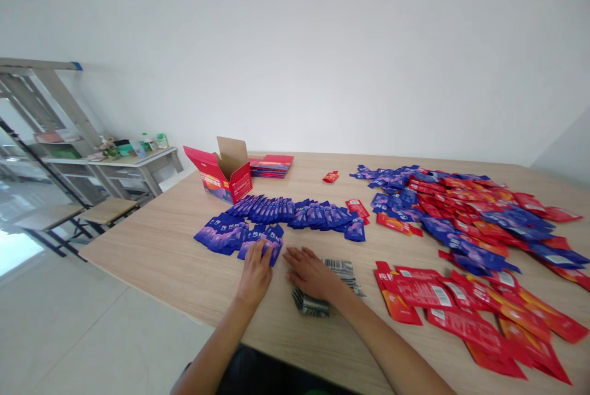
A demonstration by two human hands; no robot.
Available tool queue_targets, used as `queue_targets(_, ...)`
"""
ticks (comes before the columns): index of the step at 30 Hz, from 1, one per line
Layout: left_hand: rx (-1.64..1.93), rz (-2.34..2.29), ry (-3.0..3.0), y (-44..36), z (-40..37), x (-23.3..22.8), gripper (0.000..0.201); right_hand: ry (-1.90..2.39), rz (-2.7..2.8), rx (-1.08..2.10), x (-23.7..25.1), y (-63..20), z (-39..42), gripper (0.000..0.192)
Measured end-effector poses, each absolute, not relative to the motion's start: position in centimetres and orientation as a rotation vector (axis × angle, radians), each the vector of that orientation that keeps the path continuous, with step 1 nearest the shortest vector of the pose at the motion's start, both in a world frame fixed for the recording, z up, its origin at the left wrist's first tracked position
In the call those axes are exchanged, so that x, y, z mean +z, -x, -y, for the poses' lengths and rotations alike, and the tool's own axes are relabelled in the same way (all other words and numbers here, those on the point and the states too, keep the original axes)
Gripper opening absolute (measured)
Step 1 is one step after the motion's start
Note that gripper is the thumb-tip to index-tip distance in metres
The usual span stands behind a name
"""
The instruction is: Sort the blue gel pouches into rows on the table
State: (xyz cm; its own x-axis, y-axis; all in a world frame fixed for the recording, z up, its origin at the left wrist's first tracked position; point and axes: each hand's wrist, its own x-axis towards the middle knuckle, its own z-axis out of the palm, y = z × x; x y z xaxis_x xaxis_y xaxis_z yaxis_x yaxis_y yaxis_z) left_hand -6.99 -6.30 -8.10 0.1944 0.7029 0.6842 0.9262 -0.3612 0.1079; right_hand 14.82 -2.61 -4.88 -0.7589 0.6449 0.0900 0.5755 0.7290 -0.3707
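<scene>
The left hand (255, 275) lies flat, fingers spread narrow, with its fingertips on the near end of the row of blue foil sachets (239, 236) that overlap like tiles on the light wooden table (161, 247). The right hand (310, 273) rests open, palm down and holding nothing, just right of that row, partly over a silver striped foil packet (343, 272). A second, longer row of blue sachets (299, 212) lies behind the first one, and the open red cardboard box (225, 172) stands behind it to the left. Loose flat red sachets (470, 315) lie well to the right of the row. To keep the row even, I judge a light press with flat fingers is best, so no sachet slides.
</scene>
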Motion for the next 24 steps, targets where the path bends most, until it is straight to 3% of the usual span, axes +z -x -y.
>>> queue_targets(12, -0.873, 1.867, 1.774, 10.1, 6.3, -6.6, 0.032, 1.006, 2.720, 0.463, -5.7, -14.7, 2.3, 0.054)
queue_targets(17, -0.731, 1.927, 1.713, 9.1, 6.3, -5.8, 0.051, 1.018, 2.727, 0.456, -5.6, -14.7, 2.3, 0.054)
queue_targets(24, -0.695, 1.942, 1.776, 9.1, 5.8, -6.2, 0.059, 1.015, 2.735, 0.430, -5.3, -14.7, 2.4, 0.054)
